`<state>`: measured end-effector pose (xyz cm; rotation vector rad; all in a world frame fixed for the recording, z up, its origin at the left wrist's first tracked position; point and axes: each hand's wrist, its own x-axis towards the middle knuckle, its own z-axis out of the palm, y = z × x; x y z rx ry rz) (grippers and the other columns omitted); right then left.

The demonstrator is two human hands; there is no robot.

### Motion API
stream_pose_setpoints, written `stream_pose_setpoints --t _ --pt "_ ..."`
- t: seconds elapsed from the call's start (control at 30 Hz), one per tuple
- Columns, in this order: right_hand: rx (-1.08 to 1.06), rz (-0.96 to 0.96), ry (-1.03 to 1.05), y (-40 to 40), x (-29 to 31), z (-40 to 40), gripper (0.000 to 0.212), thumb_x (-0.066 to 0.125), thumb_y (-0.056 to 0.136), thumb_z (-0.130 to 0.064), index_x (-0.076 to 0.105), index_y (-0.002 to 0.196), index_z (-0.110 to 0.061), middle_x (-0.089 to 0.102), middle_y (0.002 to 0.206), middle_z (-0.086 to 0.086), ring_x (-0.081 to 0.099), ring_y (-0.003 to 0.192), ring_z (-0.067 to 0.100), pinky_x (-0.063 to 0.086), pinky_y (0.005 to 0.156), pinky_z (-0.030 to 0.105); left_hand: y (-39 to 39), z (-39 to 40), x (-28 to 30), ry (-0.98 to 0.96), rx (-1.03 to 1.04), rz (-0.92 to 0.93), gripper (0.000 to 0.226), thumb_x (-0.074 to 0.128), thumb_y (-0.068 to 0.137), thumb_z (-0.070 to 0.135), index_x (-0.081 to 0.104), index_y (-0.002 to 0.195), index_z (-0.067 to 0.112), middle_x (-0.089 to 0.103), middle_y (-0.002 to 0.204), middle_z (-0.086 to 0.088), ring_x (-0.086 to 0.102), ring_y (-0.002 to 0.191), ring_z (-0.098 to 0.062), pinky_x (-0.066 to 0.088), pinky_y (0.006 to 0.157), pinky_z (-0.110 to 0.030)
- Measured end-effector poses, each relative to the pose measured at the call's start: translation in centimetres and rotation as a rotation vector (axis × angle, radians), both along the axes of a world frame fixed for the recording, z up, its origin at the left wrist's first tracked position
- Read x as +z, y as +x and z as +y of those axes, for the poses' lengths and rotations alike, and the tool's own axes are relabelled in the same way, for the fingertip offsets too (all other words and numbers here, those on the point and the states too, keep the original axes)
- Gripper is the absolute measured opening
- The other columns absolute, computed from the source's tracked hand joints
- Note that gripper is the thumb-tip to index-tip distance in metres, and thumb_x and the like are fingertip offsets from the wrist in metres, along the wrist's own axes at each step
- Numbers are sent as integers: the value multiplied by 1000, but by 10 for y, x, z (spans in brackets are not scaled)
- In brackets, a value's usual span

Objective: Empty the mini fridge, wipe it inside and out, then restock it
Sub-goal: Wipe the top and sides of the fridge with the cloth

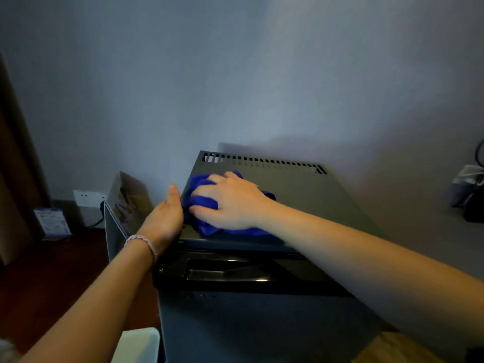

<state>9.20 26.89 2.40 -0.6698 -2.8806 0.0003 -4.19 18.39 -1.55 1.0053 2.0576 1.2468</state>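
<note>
Right hand (pixel 230 203) grips 1 blue cloth (pixel 207 226) bunched on the mini fridge (pixel 301 195) top's left part for wiping, while left hand (pixel 165 218), fingers straight, braces the left edge, apparently steadying it.

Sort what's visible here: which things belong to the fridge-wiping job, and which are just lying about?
In the job: mini fridge, blue cloth gripped by the right hand, left hand resting against the fridge's left edge.

Lying about: wall socket, leaflet on the floor, white bin, dark items at far right.
</note>
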Motion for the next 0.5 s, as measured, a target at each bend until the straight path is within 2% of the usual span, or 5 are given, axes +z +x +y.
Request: stream_pose_setpoints --t 0.2,0.3,0.37,0.43,0.5 --pt "56 23 -40 13 -2 -22 32 44 99 -57 60 122 -41 57 120 -6 44 105 22 36 78 36 -4 2 -6 -3 6 -87 79 6 102 59 64 129 13 60 133 -20 56 124 -32 36 113 -44" --pt "71 72 -88 1 -2 -2 25 48 98 -54 62 116 -44 61 117 -6 49 106 22 36 83 34 -3 4 -6 25 21 -77 75 9 104 55 63 130 10 59 134 -19 53 127 -31 33 113 -38" --pt "69 72 -108 -14 -4 21 25 46 95 -57 61 113 -47 62 110 -6 52 106 23 42 89 39 0 3 -2 37 28 -35 68 12 106 50 57 136 9 53 141 -19 47 133 -29 28 111 -32" --pt "52 66 -85 -33 -5 48 34 40 89 -64 61 109 -46 65 105 -7 57 105 23 45 95 45 1 2 -1 22 -8 59 62 14 107 47 52 141 12 48 147 -17 42 138 -25 27 109 -28" --pt "31 75 -81 -51 -6 74 41 38 84 -67 63 102 -40 69 106 -5 61 106 23 46 96 44 -3 4 -7 12 -51 135 54 18 107 43 56 132 14 55 137 -14 48 131 -24 30 100 -25"
